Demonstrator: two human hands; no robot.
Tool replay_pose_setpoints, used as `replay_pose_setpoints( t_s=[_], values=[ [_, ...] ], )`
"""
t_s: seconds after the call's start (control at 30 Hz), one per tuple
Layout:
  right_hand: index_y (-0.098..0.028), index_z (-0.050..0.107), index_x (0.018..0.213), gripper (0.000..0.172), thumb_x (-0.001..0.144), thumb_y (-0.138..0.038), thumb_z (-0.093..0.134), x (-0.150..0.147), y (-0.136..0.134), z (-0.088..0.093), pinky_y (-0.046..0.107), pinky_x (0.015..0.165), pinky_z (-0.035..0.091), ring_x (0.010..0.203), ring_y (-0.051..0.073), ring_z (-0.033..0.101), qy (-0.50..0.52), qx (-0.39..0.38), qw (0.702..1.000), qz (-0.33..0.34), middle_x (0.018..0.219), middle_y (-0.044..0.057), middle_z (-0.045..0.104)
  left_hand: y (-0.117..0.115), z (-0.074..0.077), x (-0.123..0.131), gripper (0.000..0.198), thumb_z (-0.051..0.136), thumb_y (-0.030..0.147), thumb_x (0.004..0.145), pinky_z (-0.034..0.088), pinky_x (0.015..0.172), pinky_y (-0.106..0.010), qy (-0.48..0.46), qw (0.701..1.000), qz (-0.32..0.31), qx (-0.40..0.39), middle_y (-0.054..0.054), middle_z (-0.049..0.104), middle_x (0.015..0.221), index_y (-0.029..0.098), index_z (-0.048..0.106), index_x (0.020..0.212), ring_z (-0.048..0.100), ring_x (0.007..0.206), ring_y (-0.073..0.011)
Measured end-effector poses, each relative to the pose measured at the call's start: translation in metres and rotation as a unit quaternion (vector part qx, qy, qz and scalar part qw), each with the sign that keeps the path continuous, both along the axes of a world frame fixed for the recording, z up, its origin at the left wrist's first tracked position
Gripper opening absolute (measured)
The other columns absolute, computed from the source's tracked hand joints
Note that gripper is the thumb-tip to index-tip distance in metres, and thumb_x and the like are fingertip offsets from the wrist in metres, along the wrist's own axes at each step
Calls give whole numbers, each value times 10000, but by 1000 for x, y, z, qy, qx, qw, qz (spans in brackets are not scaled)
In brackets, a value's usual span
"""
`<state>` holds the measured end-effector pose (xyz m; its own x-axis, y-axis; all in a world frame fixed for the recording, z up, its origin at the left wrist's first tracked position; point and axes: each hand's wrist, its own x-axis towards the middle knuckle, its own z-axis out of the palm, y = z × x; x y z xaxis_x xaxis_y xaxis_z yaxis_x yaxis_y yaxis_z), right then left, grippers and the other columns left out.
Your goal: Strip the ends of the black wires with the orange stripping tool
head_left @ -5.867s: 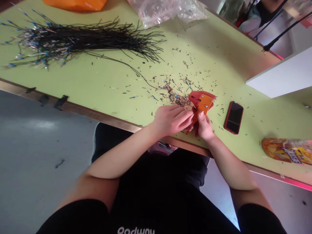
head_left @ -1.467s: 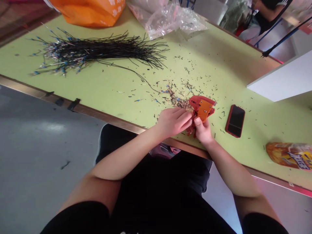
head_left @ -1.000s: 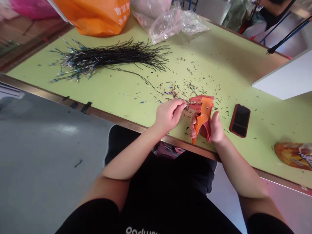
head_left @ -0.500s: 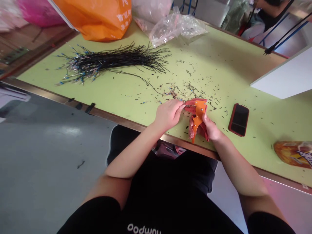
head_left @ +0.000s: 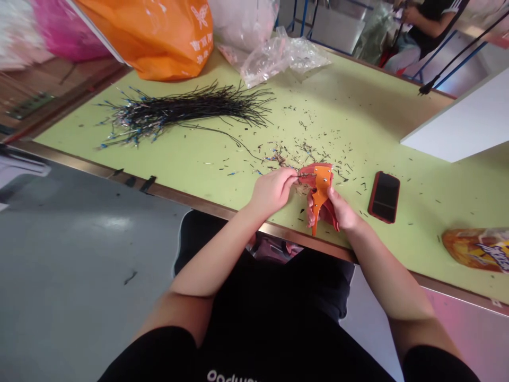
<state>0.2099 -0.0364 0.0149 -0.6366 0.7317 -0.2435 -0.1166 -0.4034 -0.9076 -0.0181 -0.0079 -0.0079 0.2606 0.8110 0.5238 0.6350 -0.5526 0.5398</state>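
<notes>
My right hand [head_left: 333, 208] is wrapped round the handles of an orange and red wire stripper [head_left: 318, 185], held upright near the front edge of the green table [head_left: 199, 159]. My left hand [head_left: 273, 189] pinches a thin short wire piece at the tool's jaws; the piece is too small to see well. A small heap of cut wire bits [head_left: 284, 158] lies just beyond both hands. A big bundle of black wires with blue tips [head_left: 178, 109] lies at the far left.
A dark phone in a red case [head_left: 384, 196] lies right of my hands. A snack bag [head_left: 475, 248] sits at the right edge. Orange bag [head_left: 155, 32] and clear plastic bags [head_left: 274, 50] stand at the back, a white board [head_left: 457, 124] at right. Another person sits beyond the table.
The stripper went from lying low under both hands to upright in my right hand, handles squeezed closer. My left hand moved to the jaws, pinching. The view tilted up.
</notes>
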Motion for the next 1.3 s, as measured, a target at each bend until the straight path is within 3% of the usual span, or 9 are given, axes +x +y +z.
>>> replay_pose_setpoints(
  t_s=[0.23, 0.47, 0.63, 0.83, 1.0, 1.17, 1.23, 1.3],
  values=[
    [-217, 609, 829, 600, 937, -807, 638, -5, -3, 0, 310, 534, 589, 496, 158, 600, 0, 17, 1000, -15, 562, -34, 589, 1, -2, 0, 272, 446, 324, 1099, 531, 678, -288, 17, 1000, 7, -4, -49, 806, 918, 220, 695, 1063, 762, 798, -199],
    [-228, 576, 730, 593, 934, -776, 675, -14, -9, -4, 299, 441, 503, 416, 129, 462, -9, 35, 998, -49, 510, -60, 488, 2, -4, -2, 244, 453, 295, 1088, 521, 666, -299, 20, 1000, 7, -9, -51, 811, 947, 222, 686, 1077, 760, 794, -205],
    [-234, 528, 684, 632, 891, -807, 698, -20, -13, -4, 286, 435, 459, 409, 119, 432, -28, 36, 997, -69, 486, -75, 444, 1, -1, -1, 287, 433, 322, 1102, 520, 678, -300, 24, 999, 22, -16, -53, 811, 958, 218, 701, 1107, 760, 805, -208],
    [-240, 508, 662, 647, 854, -817, 731, -23, -17, -4, 276, 419, 403, 387, 110, 398, -29, 36, 994, -96, 469, -83, 419, -2, 11, 0, 355, 391, 296, 1105, 547, 768, -320, 92, 990, 34, -98, -74, 807, 1003, 205, 725, 1186, 776, 919, -237],
    [-246, 500, 659, 651, 860, -829, 710, -24, -15, -6, 276, 391, 362, 374, 108, 364, -30, 46, 993, -100, 467, -84, 400, -2, 10, 4, 334, 416, 290, 1098, 516, 723, -312, 96, 992, 36, -71, -72, 812, 995, 213, 733, 1165, 768, 920, -242],
    [-252, 544, 704, 634, 880, -850, 662, -10, -12, 4, 293, 399, 403, 388, 124, 390, 5, 83, 994, -66, 489, -68, 432, 1, 2, -2, 317, 419, 297, 1109, 464, 653, -309, 9, 998, 57, 5, -46, 758, 829, 214, 707, 1007, 714, 761, -204],
    [-263, 539, 707, 624, 901, -848, 636, 3, -8, 13, 308, 422, 447, 404, 132, 385, 52, 115, 987, -100, 506, -70, 401, 5, -2, -10, 348, 378, 340, 1140, 450, 628, -307, -90, 988, 117, 37, -30, 714, 773, 219, 668, 992, 654, 665, -176],
    [-273, 544, 728, 622, 915, -864, 593, 15, -3, 22, 354, 509, 539, 460, 156, 423, 91, 145, 969, -181, 556, -60, 387, 10, -3, -18, 345, 365, 391, 1157, 452, 623, -305, -176, 966, 180, 57, -19, 689, 759, 225, 642, 1036, 611, 621, -161]
  ],
)
